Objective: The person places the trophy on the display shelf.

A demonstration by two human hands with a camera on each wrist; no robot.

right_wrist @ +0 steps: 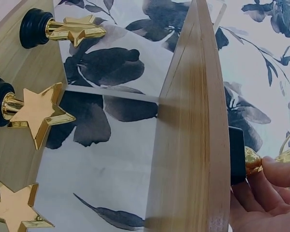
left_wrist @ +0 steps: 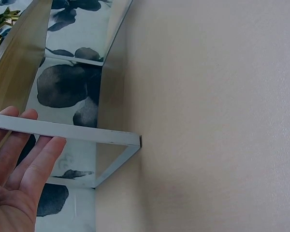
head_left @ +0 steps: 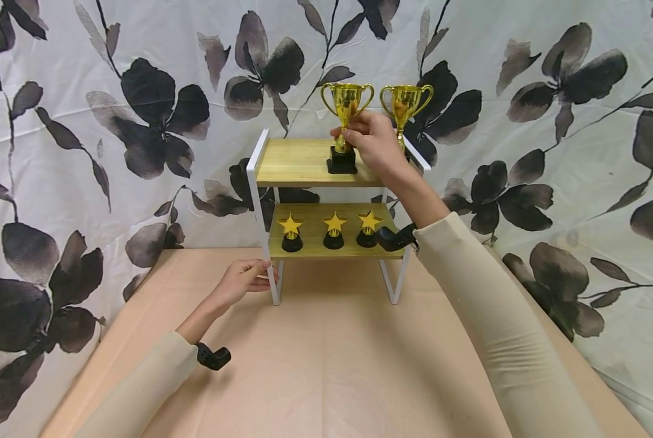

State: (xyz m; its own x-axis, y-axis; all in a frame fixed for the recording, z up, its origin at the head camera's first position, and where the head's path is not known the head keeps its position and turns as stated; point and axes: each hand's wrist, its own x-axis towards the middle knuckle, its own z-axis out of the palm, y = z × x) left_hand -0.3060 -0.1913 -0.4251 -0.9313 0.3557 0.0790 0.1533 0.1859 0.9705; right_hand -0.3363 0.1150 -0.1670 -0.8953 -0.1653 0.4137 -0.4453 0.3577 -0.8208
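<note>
A two-tier shelf with wooden boards and a white frame (head_left: 257, 152) stands against the patterned cloth. On its top board, my right hand (head_left: 380, 143) pinches the stem of a gold trophy cup (head_left: 347, 97); the cup is upright, its black base at the board. In the right wrist view, thumb and fingers of the right hand (right_wrist: 275, 193) meet just above that base. A second gold trophy cup (head_left: 405, 100) stands behind the right hand, its base hidden. My left hand (head_left: 240, 283) holds the shelf's left front leg (left_wrist: 82, 131), fingers partly behind it.
Three gold star trophies on black bases, left (head_left: 290, 226), middle (head_left: 334, 226) and right (head_left: 369, 225), stand in a row on the lower board (head_left: 310, 250). Beneath the shelf is a peach-coloured table surface (head_left: 326, 353). Floral cloth (head_left: 156, 36) hangs behind and at both sides.
</note>
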